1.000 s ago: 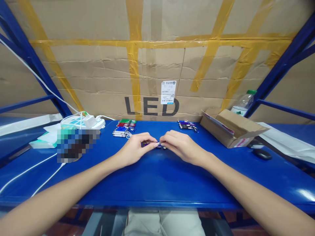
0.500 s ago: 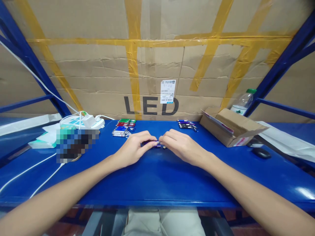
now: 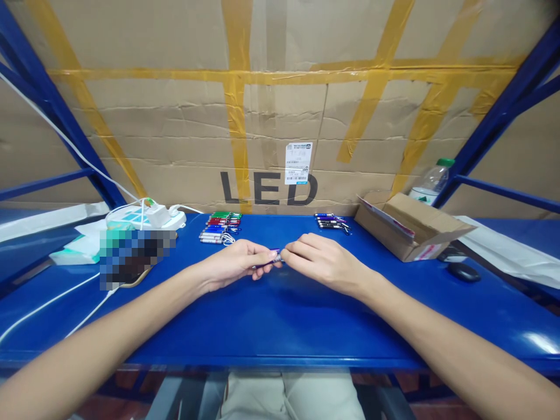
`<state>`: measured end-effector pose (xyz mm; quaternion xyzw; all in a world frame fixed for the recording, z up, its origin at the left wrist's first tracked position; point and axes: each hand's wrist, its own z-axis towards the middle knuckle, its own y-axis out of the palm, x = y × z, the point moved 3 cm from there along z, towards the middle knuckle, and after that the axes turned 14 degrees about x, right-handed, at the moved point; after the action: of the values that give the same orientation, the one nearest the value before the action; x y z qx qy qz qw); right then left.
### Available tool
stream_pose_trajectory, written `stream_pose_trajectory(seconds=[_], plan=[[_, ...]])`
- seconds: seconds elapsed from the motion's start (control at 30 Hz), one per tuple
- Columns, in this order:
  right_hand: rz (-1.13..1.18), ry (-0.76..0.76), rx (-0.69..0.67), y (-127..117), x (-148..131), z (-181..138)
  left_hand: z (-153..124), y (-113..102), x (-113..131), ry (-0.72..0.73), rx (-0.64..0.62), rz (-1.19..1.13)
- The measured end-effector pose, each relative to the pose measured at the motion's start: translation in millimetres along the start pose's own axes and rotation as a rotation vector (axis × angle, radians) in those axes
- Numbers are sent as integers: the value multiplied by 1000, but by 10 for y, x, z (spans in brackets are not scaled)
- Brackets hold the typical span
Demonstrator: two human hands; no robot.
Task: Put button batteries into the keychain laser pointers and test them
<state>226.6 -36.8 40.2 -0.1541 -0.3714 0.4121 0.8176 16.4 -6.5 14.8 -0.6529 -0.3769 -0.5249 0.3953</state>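
Pinched in my left hand [image 3: 245, 259] is a slim purple mini flashlight [image 3: 273, 258] with a silver end, held about level over the table. My right hand [image 3: 321, 261] is closed at the flashlight's silver right end, fingertips against it. Whether a small part is between those right fingertips is hidden. Beyond my left hand lie rows of similar mini flashlights [image 3: 219, 227] in green, red, blue and silver with cord loops. A smaller group of blue, purple and black mini flashlights [image 3: 331, 221] lies beyond my right hand.
An opened cardboard box [image 3: 405, 224] stands at the right, near a black mouse [image 3: 464, 272] and a green-capped bottle [image 3: 432, 182]. At left are a power strip [image 3: 175, 220], a blurred-out phone-like object [image 3: 137, 262] and white cables. A large cardboard panel [image 3: 175, 128] closes the back.
My left hand has turned and lowered slightly, showing more of the flashlight. The blue piece and small round disc on the table beneath my hands no longer show.
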Motion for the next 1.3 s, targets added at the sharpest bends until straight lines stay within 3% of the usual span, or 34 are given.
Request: stream_pose_trajectory(seconds=[0.17,0.3,0.53,0.63,0.77,0.97,1.1,1.2,1.3], plan=[[13,46,-57,1,14,-1,23,-23,-7,160,106,128],[63,57,-43,-2,-3,-1,24,-42,14,247,122,243],[0,-30,23,-19,-41,16,-18,-1,54,52,-3,71],[24,-3,-1,-25,-27,14,-9,-3,39,88,18,87],[126,123,-50,-8,7,-6,-1,-27,25,272,96,283],[398,383,-6,90,69,-97,-89,-15,92,731,244,609],[471,447,40,112,83,-120,-142,8,119,858,281,668],[357,379,28,81,62,-84,-136,10,124,822,292,617],[204,263,-22,39,32,-31,-71,-8,81,600,250,487]])
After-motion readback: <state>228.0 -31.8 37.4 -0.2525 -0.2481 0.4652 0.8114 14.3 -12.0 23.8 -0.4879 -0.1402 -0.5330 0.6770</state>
